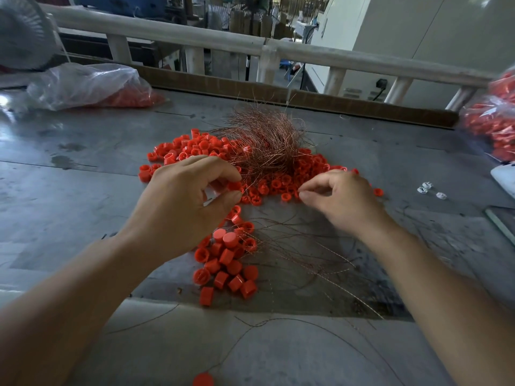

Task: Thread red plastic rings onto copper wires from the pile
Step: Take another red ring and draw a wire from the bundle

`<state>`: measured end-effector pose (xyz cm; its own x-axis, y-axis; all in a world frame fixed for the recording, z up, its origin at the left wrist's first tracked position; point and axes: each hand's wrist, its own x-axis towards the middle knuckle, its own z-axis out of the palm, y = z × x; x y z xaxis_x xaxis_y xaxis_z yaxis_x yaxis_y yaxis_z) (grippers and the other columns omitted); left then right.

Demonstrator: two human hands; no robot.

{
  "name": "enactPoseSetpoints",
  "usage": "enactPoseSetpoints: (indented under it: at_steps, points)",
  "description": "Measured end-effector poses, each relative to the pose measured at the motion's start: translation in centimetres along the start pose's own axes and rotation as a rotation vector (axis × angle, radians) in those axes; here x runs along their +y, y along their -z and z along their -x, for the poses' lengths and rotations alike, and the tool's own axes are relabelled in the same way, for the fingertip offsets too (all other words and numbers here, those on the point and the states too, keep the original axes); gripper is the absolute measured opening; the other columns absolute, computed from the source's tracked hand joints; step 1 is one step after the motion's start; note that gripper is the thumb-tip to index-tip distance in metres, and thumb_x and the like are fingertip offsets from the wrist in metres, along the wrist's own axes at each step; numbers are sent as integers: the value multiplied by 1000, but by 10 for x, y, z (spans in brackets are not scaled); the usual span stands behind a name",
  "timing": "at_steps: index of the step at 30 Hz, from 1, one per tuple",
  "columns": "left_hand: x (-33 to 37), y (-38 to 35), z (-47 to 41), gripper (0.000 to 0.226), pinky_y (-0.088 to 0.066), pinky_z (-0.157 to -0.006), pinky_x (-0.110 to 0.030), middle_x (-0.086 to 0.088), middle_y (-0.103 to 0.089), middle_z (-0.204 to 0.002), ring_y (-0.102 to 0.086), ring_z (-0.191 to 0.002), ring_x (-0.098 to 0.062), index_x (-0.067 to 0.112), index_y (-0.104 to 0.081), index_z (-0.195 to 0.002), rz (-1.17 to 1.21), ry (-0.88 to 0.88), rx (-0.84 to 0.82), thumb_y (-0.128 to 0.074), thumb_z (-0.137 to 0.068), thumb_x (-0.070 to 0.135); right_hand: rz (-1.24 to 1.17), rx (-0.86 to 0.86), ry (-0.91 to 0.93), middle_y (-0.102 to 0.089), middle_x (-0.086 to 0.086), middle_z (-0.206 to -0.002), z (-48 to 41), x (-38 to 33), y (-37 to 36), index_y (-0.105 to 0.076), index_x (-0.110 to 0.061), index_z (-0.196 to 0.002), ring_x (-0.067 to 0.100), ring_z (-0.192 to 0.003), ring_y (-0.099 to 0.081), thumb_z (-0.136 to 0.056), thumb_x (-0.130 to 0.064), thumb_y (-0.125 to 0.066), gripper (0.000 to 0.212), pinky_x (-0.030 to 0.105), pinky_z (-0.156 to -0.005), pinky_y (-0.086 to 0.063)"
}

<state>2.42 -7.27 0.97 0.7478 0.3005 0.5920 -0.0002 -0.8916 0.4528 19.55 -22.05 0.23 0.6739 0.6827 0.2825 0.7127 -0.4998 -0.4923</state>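
Note:
A wide pile of red plastic rings (195, 147) lies on the grey metal table (69, 174), with a tangled bundle of copper wires (264, 137) on top of it. My left hand (189, 196) pinches one red ring (235, 186) between thumb and fingers at the pile's near edge. My right hand (337, 196) hovers just right of it, thumb and forefinger pinched together; whether they hold a thin wire I cannot tell. Nearer to me sits a smaller heap of red rings (227, 263) threaded on wires, whose copper strands (306, 260) fan out rightwards.
A clear plastic bag of red rings (92, 87) lies at the back left, another bag (493, 126) at the right edge. Small white parts (426, 188) lie to the right. One loose red ring (203, 380) sits near the front. A white railing (278, 48) runs behind the table.

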Motion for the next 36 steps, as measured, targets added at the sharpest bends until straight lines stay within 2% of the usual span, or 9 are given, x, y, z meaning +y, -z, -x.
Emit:
enactPoseSetpoints:
  at_steps: [5,8,14,17,20,23,30,34,36]
  points:
    - [0,-1,0,18,-45,-62,-11,11,-59,-78,-53,-68,7,11,-70,-88,-11,-12,2,-71,-73,19,75,-63,22,-56,-6,-96,2,-1,-2,-70,-24,-98,5,-83,-48,-84,-24,-64,15,-2,-63,-30]
    - [1,0,0,21,-46,-65,-13,11,-59,-77,-53,-71,8,11,-70,-88,2,-7,-5,-65,-72,23,114,23,11,-60,-2,-95,2,-1,0,-70,-22,-95,13,-88,-55,-82,-23,-66,14,20,-77,-42]
    - [0,-1,1,17,-43,-64,-13,9,-60,-78,-53,-69,6,10,-70,-88,-14,-32,-20,-72,-72,16,257,-52,-113,-57,-11,-71,1,4,-4,-59,-27,-75,11,-72,-53,-79,-36,-67,12,22,-57,-35]
    - [0,0,1,18,-42,-64,-11,10,-60,-78,-53,-69,7,11,-70,-89,-17,-19,-28,-70,-73,19,270,-35,-107,-46,-16,-62,0,4,-6,-56,-27,-68,10,-68,-47,-82,-32,-65,17,22,-58,-31]
    - [-1,-1,1,18,-41,-65,-12,10,-60,-80,-53,-70,7,11,-70,-90,-27,-35,-20,-75,-73,12,214,34,-115,-52,-12,-65,0,6,2,-57,-26,-66,14,-69,-50,-82,-29,-64,17,22,-57,-33]
    - [-1,0,1,25,-45,-63,-8,18,-57,-80,-56,-68,7,14,-69,-96,7,-11,-11,-69,-73,22,121,185,-107,-53,-16,-58,2,2,14,-53,-27,-57,10,-60,-52,-80,-25,-65,26,22,-54,-34]
    - [5,-5,3,22,-47,-75,-11,12,-57,-98,-54,-86,3,16,-72,-92,72,-131,-94,-65,-74,25,8,185,111,-53,-17,-60,17,-25,22,-65,-24,-66,-1,-54,-48,-77,-18,-69,13,10,-54,-36]
    - [6,-12,6,19,-45,-79,-9,9,-53,-118,-54,-97,1,13,-73,-89,95,-185,-178,-66,-73,19,-54,146,327,-59,-6,-65,28,-41,17,-70,-14,-71,4,-58,-50,-76,-15,-71,5,18,-56,-42]
    - [6,-14,7,19,-43,-84,-10,10,-54,-115,-53,-99,1,12,-73,-89,82,-216,-187,-67,-71,14,-81,126,442,-61,-1,-68,33,-46,14,-70,-12,-73,9,-61,-54,-75,-17,-68,6,22,-57,-44]
